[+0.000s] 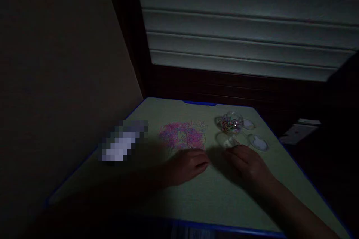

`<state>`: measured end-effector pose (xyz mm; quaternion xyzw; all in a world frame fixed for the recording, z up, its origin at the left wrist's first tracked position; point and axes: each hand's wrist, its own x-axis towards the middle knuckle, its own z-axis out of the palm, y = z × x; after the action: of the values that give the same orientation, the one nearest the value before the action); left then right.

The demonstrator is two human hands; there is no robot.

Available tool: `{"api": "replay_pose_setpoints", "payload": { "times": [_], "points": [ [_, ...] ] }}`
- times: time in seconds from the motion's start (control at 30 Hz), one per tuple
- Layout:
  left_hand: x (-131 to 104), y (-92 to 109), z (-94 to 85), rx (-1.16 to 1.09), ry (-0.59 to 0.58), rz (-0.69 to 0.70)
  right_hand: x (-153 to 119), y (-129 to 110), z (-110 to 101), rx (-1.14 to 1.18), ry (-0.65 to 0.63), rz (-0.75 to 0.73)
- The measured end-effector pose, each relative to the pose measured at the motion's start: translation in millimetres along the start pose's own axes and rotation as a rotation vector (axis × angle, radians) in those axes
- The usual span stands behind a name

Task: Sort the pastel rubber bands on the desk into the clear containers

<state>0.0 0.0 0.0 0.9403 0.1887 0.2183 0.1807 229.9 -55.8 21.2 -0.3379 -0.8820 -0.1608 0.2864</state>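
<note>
Dim light hides much of the detail. A loose pile of thin, tiny pink and purple pieces, perhaps small rubber bands, is spread on the pale table. Just in front of it rests my left hand, fingers curled together; anything pinched in them is too small to see. To the right, my right hand is closed too, its fingertips beside a clear container; whether they touch it I cannot tell. Behind that stands a clear round jar partly filled with multicoloured thin pieces.
Two round lids, a far lid and a nearer lid, lie right of the jar. A blurred-out pale object sits at the table's left. A white box is beyond the right edge. A wall borders the left side.
</note>
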Motion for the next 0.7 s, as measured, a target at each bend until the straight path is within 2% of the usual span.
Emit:
{"api": "replay_pose_setpoints", "payload": {
  "times": [0.17,0.33,0.7],
  "points": [
    [-1,-1,-0.9,-0.002,-0.002,0.017,-4,10,-16,-0.121,0.041,0.129],
    [-2,-2,-1.0,-0.017,-0.001,0.024,-9,17,-13,-0.207,0.101,0.261],
    [-3,-2,-2.5,-0.04,0.001,0.037,-9,18,-16,-0.344,-0.01,0.417]
  ]
}}
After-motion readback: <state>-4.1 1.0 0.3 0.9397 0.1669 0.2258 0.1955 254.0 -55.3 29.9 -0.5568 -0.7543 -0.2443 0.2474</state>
